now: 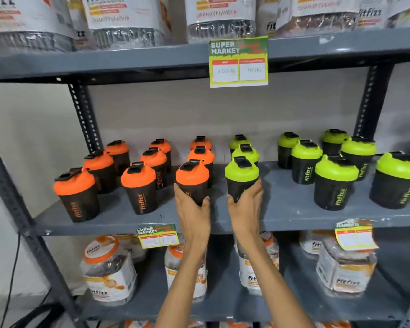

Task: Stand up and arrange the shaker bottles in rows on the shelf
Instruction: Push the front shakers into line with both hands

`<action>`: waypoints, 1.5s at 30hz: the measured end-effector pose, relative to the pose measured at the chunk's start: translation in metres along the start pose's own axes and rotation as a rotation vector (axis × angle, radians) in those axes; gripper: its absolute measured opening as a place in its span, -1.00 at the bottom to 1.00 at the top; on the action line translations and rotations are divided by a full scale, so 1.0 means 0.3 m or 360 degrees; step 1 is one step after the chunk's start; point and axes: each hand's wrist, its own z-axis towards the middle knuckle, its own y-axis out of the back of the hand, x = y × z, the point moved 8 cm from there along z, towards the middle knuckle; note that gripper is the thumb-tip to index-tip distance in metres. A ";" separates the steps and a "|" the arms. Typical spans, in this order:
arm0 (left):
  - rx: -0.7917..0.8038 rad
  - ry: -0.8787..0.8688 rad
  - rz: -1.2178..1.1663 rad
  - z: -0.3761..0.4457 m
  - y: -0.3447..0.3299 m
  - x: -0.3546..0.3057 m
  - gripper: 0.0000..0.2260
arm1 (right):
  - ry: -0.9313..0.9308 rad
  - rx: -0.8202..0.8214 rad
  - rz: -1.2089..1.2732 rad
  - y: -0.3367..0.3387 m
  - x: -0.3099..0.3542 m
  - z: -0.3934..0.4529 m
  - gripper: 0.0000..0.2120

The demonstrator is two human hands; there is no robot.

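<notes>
Grey metal shelving (pixel 294 216) stands against a pale wall, and we are working at its middle level, where the shaker bottles stand upright in short rows running front to back — orange lids to the left, green lids to the right. Big tubs of drink powder (pixel 109 273) fill the level below and more sit on the one above, with a price card (pixel 238 62) clipped to the upper edge.

Our left hand (pixel 193 209) wraps the front orange-lidded bottle (pixel 192 179) low on its black body, fingers curled round the far side and thumb pressing the near right side. Our right hand (pixel 246 207) holds the front green-lidded bottle (pixel 242 178) the same way, fingers closed round the lower right of the cup, thumb on the near left side. Both bottles stand upright at the front of their rows, just beside each other, with a small gap between them.

We judge these bottles to be empty plastic — light, stiff and a little slick, top-heavy under the wide lids and easy to tip. Gripping low on the tapered body suits sliding them along the shelf; for lifting, a hold higher up, just under the lid, would likely be steadier. The flip caps look like poor handles.
</notes>
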 end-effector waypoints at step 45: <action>-0.0185 0.0025 0.0102 -0.128 -0.053 -0.048 -0.12 | 0.0102 0.0087 0.0100 0.122 -0.067 0.005 0.00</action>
